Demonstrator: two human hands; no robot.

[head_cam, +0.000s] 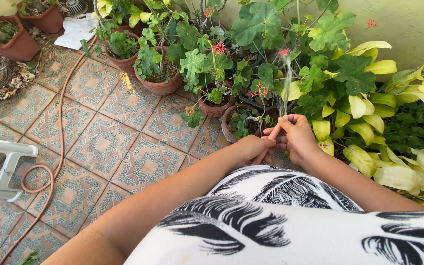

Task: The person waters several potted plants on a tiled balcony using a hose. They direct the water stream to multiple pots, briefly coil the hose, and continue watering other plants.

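Above the potted plants, both hands pinch the garden hose end, water spraying out: right hand near the tip, left hand just behind. Likely flexible, wet, slippery.

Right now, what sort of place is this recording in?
Probably a home patio garden: clay pots of leafy plants along a wall, patterned floor tiles, and a hose whose end both hands hold, spraying water.

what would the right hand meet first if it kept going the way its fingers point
Probably the small potted plant just beyond the right hand, which grips the hose end; depth is hard to judge.
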